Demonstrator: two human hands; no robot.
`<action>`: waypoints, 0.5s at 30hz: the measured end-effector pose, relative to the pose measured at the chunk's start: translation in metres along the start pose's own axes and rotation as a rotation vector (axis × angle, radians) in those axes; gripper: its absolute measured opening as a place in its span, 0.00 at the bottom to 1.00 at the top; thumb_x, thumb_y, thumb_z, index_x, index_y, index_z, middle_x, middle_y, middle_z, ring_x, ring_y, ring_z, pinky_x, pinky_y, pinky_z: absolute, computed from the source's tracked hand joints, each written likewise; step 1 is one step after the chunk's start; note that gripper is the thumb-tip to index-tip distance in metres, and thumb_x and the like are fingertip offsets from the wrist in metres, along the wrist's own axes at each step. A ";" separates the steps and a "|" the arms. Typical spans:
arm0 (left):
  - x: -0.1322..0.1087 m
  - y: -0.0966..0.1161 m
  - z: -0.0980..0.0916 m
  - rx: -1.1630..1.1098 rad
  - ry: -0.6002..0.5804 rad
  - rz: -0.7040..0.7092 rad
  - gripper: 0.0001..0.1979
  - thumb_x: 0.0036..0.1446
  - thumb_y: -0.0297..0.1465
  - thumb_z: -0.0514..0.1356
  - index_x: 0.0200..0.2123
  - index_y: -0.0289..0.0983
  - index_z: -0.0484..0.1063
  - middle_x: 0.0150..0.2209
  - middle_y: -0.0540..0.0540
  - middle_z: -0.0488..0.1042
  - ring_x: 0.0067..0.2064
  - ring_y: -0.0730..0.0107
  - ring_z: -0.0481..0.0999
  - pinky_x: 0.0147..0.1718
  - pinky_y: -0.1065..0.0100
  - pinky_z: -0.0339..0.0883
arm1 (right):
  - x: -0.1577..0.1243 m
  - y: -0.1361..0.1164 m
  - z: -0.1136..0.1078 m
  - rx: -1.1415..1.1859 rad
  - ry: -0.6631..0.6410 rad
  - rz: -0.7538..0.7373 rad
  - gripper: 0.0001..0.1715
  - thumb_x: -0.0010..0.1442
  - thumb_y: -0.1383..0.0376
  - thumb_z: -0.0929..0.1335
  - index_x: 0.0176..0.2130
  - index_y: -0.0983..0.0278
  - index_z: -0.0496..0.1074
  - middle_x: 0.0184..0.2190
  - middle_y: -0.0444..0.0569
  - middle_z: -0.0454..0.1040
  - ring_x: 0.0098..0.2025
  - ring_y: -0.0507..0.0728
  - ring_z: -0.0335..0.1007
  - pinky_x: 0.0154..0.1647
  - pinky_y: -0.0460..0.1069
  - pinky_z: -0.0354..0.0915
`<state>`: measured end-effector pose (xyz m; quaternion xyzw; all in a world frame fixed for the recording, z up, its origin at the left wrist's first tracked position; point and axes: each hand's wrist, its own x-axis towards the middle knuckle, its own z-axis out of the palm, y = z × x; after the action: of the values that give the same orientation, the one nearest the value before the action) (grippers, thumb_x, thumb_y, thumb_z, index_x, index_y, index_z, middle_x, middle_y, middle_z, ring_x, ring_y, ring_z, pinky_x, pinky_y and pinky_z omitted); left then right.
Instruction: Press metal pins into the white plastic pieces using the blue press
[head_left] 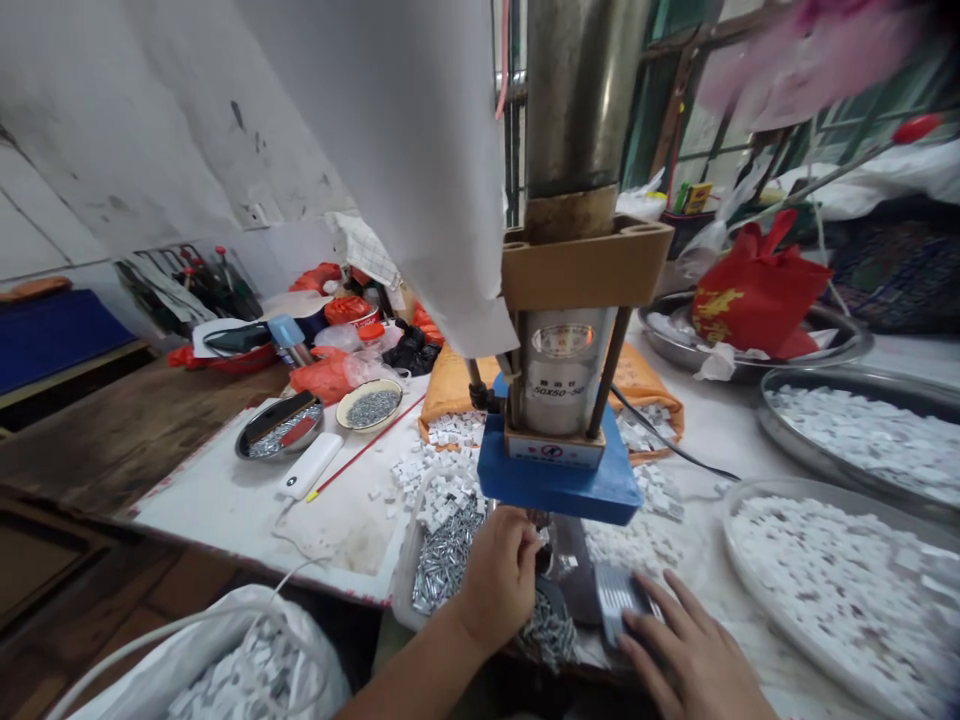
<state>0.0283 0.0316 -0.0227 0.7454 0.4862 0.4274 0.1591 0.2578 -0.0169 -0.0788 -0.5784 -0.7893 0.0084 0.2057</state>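
My left hand is closed in a pinch under the blue head of a bench press. A small white plastic piece shows at its fingertips, partly hidden by them. Just left of that hand, a clear plastic tub holds loose steel nails and white plastic pieces. More nails lie in a dark scoop-like holder between my hands. My right hand is open, fingers spread, its fingertips at a ridged grey metal block.
White pieces fill a round tray and a metal basin at right, plus a sack at lower left. An orange bag lies behind the press. Left are a nail bowl, a white power bank-like box and a red stick.
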 end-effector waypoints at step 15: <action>0.018 -0.012 0.002 -0.283 -0.094 -0.422 0.10 0.58 0.27 0.52 0.33 0.37 0.73 0.33 0.46 0.77 0.36 0.66 0.74 0.38 0.65 0.66 | 0.100 -0.077 -0.015 0.637 -0.060 0.093 0.13 0.58 0.59 0.63 0.36 0.59 0.76 0.37 0.52 0.79 0.40 0.63 0.73 0.42 0.55 0.66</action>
<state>0.0260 0.0535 -0.0229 0.6168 0.5582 0.4135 0.3700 0.1680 0.0456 -0.0145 -0.5201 -0.7254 0.2813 0.3525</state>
